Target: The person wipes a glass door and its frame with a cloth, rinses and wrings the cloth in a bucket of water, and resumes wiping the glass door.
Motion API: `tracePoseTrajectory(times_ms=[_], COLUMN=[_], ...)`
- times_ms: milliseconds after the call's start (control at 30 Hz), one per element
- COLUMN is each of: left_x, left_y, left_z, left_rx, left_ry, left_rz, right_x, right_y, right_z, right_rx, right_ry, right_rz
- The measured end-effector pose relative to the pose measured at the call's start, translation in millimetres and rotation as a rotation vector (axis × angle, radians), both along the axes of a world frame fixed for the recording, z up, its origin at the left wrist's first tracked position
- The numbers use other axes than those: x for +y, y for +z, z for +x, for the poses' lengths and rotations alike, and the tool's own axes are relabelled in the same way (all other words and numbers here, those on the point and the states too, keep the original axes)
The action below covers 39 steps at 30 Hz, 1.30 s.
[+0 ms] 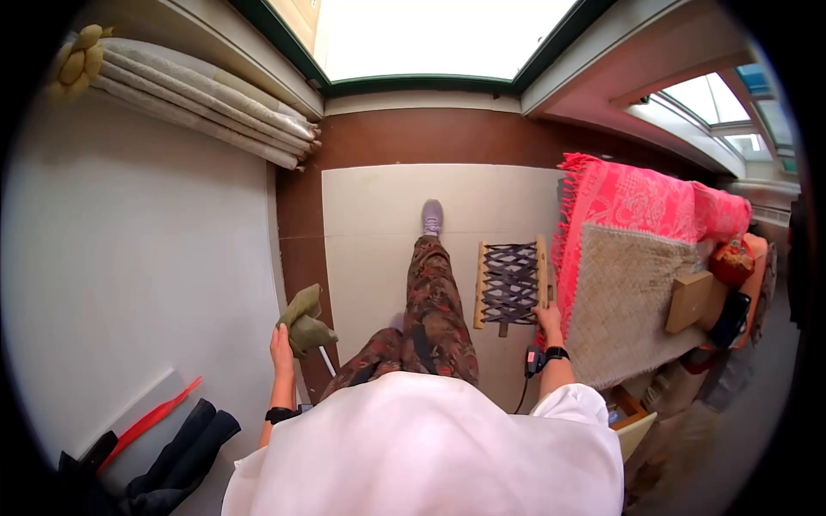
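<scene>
In the head view, my left hand (281,351) is at the left, closed on an olive-green cloth (305,325) that bunches above the fingers. A thin white rod (327,361) shows just below the cloth; whether it joins the cloth I cannot tell. To the right, my right hand (548,316) grips the side of a folding stool (512,284) with two wooden bars and a seat of dark crossed straps. Its strapped seat faces up toward me. A dark device with a cable (535,359) sits by my right wrist.
At right, a pink fringed cover (632,202) and beige quilted mat (628,292) lie on a low surface, with a cardboard box (689,303) on top. An open drawer (632,421) juts out below. A gathered curtain (198,95) hangs upper left. A doorway opens ahead beyond the brown floor border (413,138).
</scene>
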<state>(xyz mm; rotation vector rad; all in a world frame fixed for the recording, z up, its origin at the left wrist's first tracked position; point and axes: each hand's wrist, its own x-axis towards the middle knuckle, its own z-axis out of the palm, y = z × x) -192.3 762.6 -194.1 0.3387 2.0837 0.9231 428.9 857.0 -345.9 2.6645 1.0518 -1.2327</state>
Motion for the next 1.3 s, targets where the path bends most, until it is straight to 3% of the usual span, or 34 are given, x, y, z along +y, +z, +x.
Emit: tracePoseTrajectory(times_ms=[100, 233, 467, 667, 833, 900, 933, 1133, 1300], left_x=[20.0, 41.1, 78.1, 103.4, 103.6, 96.8, 95.2, 117.9, 132.4], left_y=[-2.1, -6.6, 5.6, -9.6, -27.0, -30.6, -34.8, -41.5, -43.1], left_z=[0.5, 2.9, 26.7, 38.6, 37.1, 38.4, 37.3, 34.5, 25.6], left_rx=[-0.003, 0.040, -0.047, 0.016, 0.004, -0.013, -0.024, 0.023, -0.003], left_ry=[0.111, 0.122, 0.275, 0.353, 0.382, 0.391, 0.390, 0.347, 0.356], left_rz=[-0.090, -0.180, -0.341, -0.411, -0.484, -0.506, -0.513, -0.561, -0.512], right_x=[132.7, 276.1, 437.1, 518.2, 581.6, 595.4, 602.2, 605.5, 602.9], right_y=[-34.3, -58.1, -127.9, -175.7, -199.6, -231.0, -241.2, -259.9, -273.9], right_z=[-49.1, -124.9, -226.9, -284.9, -307.8, -297.4, -295.0, -301.7, -306.0], right_rx=[-0.159, -0.181, -0.076, 0.068, 0.155, 0.159, 0.068, -0.220, -0.247], right_ry=[0.316, 0.535, 0.842, 1.151, 1.173, 1.203, 1.197, 1.090, 1.079], right_rz=[0.019, 0.124, 0.057, -0.073, -0.253, -0.203, -0.234, 0.024, 0.239])
